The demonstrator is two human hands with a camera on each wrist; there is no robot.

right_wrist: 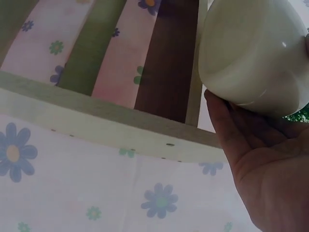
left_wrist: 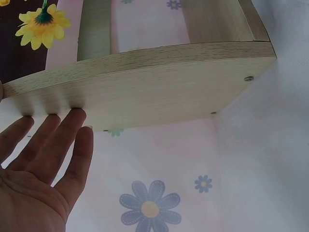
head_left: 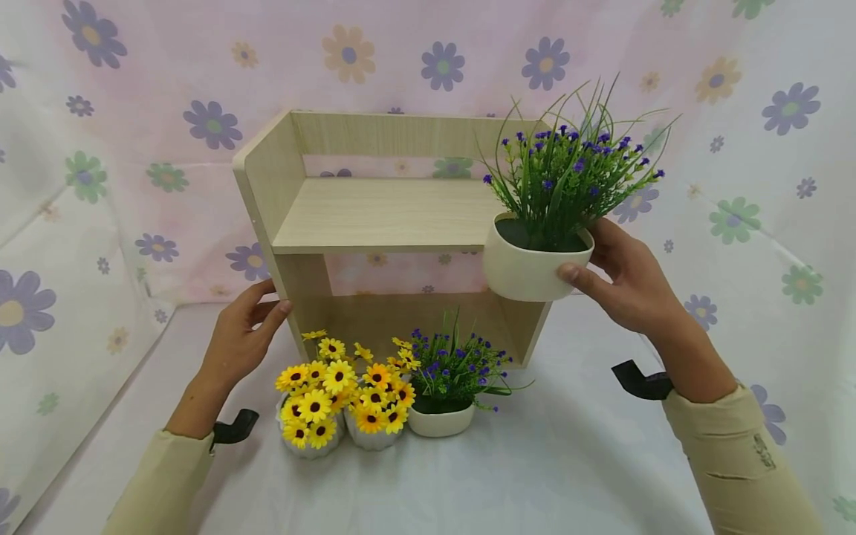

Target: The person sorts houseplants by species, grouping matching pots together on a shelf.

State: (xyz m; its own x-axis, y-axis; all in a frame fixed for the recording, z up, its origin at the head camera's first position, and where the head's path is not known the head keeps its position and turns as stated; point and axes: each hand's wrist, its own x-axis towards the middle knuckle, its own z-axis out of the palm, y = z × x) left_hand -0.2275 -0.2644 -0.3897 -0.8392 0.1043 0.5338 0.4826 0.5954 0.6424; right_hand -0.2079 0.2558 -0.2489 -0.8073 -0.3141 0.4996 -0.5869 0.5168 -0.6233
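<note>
My right hand (head_left: pixel 605 279) grips a white pot of purple flowers (head_left: pixel 535 264), lifted beside the right end of the wooden shelf unit's (head_left: pixel 381 215) upper board. In the right wrist view the pot's white base (right_wrist: pixel 253 53) rests against my palm (right_wrist: pixel 260 164). My left hand (head_left: pixel 244 334) lies with straight fingers against the shelf's left side panel (left_wrist: pixel 154 92); its fingertips (left_wrist: pixel 75 116) touch the wood. In front of the shelf stand two pots of yellow flowers (head_left: pixel 334 394) and another white pot of purple flowers (head_left: pixel 444 386).
The shelf stands on a white cloth-covered surface (head_left: pixel 535 475). A floral-printed backdrop (head_left: pixel 401 59) hangs behind and at both sides. The upper board of the shelf is bare.
</note>
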